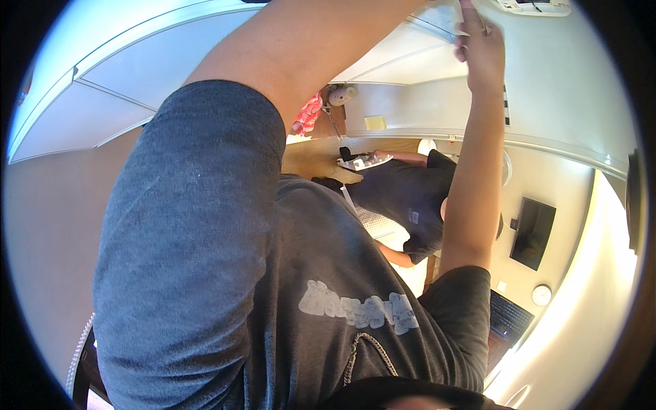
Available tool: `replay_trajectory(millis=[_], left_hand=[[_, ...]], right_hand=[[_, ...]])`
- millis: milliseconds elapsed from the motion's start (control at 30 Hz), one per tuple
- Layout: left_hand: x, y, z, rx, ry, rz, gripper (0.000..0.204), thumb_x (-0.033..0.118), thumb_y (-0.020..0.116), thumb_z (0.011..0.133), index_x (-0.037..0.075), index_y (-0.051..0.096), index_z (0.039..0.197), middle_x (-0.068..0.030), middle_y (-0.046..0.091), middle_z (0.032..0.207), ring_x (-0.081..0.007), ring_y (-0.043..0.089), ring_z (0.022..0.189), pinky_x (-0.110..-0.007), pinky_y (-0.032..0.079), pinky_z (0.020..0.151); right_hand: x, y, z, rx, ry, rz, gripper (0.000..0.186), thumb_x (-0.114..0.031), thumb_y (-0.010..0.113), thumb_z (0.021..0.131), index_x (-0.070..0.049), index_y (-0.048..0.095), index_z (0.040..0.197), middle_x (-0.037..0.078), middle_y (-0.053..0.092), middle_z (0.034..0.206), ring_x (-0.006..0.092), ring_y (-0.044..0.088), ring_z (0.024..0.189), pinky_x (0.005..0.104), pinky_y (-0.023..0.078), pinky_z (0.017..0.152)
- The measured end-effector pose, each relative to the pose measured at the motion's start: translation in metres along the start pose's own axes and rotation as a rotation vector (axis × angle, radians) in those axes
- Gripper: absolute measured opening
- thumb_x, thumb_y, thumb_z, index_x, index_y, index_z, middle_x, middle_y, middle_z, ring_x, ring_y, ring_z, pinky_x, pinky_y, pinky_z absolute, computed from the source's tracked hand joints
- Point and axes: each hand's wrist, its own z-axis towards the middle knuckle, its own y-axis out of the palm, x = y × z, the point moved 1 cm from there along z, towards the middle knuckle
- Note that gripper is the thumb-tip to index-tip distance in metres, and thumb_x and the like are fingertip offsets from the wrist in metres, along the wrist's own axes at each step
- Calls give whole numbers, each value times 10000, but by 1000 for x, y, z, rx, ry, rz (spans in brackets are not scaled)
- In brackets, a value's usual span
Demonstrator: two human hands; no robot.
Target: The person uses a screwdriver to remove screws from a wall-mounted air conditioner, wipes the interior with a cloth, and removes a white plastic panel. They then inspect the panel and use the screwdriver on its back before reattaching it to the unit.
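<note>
White unit [536,7]: upper right, cut off by the edge, near right hand [484,51]; seemingly uncovered, work judged unfinished, remaining steps unclear. Right hand: raised, fingers bent; cannot tell what it grasps. Left hand: out of view, grip unknown. Panel [357,163]: held by co-worker [406,195].

Your view comes from the left of two fisheye cameras on your head, facing down over your own shirt [328,232]. Your left sleeve [191,205] looms large, very near the lens; your right hand [485,55] shows smaller, close to the top edge. Past your body the lens takes in a co-worker [403,195] and, toward the right, a screen [533,234] and a clock [541,294]. Straight edges bend toward the dark rim.
</note>
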Motion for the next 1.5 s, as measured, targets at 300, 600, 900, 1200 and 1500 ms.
replay_trajectory(millis=[300, 600, 900, 1200, 1500], left_hand=[[6, 11, 11, 160, -172, -280, 263, -63, 550, 869, 25, 789, 933, -183, 754, 824, -241, 765, 748, -368, 587, 628], [9, -7, 11, 197, -144, -17, 215, 41, 537, 930, 30, 738, 1005, -172, 706, 791, -282, 710, 686, -429, 570, 563], [66, -82, -189, 200, -15, -2228, 301, 87, 394, 1042, -52, 491, 1290, -267, 674, 1048, -387, 711, 944, -511, 610, 900], [71, -114, -353, 507, -564, -1880, 349, 160, 357, 1122, -103, 459, 1328, -303, 630, 1264, -391, 681, 1114, -489, 564, 1026], [27, -166, -430, 842, -321, -1869, 426, 143, 404, 1098, -106, 360, 1441, -372, 470, 1457, -473, 506, 1372, -557, 435, 1185]], right_hand=[[1, -5, 23, -156, 244, 571, 325, -180, 389, 1116, 104, 517, 1209, 117, 569, 904, 106, 351, 553, 218, 296, 434], [-17, -13, 2, -392, 181, 653, 267, -250, 559, 1052, -8, 657, 1106, 114, 675, 860, 150, 578, 603, 273, 491, 541], [1, 0, 30, 191, -506, -493, 327, -319, 639, 987, -122, 681, 1244, 125, 719, 991, 297, 688, 832, 398, 544, 776], [-21, -23, 15, -136, 142, 469, 352, -234, 599, 1052, 32, 635, 1280, 99, 696, 948, 35, 379, 532, 192, 250, 419], [-97, 11, -240, -452, -183, 329, 339, -131, 658, 1008, 9, 688, 1315, 85, 740, 1076, 102, 647, 963, 255, 496, 904]])
